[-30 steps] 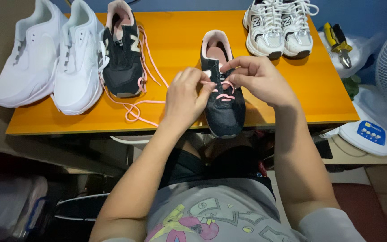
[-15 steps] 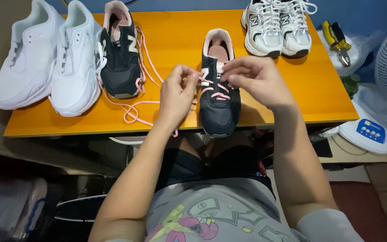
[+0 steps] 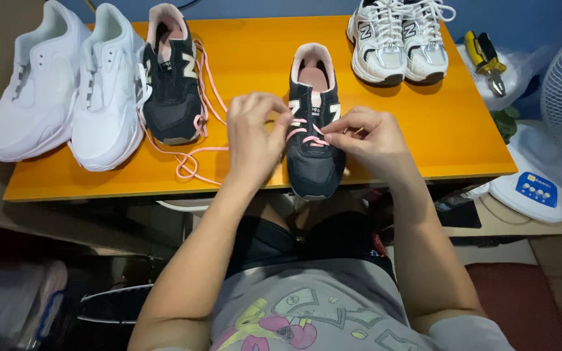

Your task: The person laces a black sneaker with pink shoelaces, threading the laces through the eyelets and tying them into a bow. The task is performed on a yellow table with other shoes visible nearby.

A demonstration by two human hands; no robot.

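Where the orange worktop begins at the left, two white sneakers lie side by side, touching a dark navy sneaker whose loose pink lace trails toward the front edge. Just right of that lace, the left hand is closed, pinching a pink lace end at its fingertips. Between the hands stands a second navy sneaker, its toe overhanging the worktop's front edge. The right hand pinches the lacing at the shoe's right eyelets. Farther right sit a white-and-grey sneaker pair, then yellow-handled pliers.
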